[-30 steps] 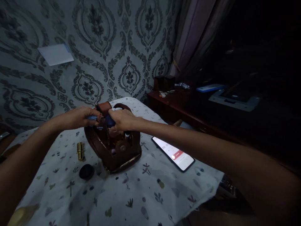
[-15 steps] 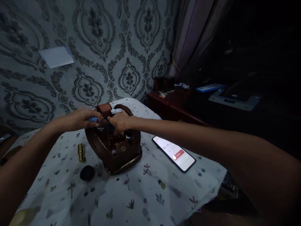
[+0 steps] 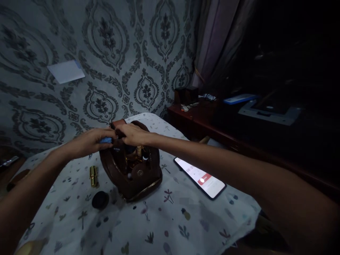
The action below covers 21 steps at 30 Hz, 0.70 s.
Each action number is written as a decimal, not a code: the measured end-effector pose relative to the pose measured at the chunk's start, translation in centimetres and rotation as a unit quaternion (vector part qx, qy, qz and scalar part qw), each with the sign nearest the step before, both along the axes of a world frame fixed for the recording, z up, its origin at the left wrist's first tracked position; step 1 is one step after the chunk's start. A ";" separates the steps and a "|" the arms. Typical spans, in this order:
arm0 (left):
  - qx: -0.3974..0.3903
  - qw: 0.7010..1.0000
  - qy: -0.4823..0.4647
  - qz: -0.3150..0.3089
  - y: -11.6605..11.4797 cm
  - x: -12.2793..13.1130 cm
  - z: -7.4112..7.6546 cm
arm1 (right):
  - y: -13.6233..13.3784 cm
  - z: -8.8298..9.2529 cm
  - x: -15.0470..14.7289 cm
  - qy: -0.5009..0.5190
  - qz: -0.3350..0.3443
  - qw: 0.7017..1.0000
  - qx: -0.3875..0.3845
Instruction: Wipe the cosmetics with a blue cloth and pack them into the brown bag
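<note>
A brown bag stands unzipped on the patterned tablecloth, with several small items inside. At its left rim, my left hand is closed with a small blue object in its fingers. My right hand reaches over the bag's far part, its curled fingertips close to those of my left hand; what they grip, if anything, is hidden. Left of the bag lie a gold tube and a round black lid.
A lit phone lies right of the bag, beneath my right forearm. Behind it is a dark red desk with cables. Part of a yellowish object shows at the near left edge of the tablecloth.
My right hand has moved left and slightly up toward my left hand, now covering the white caps in the bag. The whole view has shifted slightly.
</note>
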<state>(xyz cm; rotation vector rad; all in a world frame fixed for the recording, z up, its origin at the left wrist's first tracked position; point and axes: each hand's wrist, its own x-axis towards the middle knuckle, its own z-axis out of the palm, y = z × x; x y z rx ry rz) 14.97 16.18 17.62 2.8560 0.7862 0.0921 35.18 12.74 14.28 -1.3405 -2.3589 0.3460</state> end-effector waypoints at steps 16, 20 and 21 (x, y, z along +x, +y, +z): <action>0.143 0.979 0.075 0.125 -0.4 1.4 0.7 | -4.7 -0.4 0.5 0.093 -0.064 0.993 0.012; 0.127 0.984 0.062 0.113 -0.1 2.3 0.5 | -4.6 -0.6 0.5 0.083 -0.064 0.994 0.026; 0.118 0.985 0.059 0.114 -0.1 2.4 0.5 | -4.6 -0.6 0.5 0.084 -0.061 0.994 0.026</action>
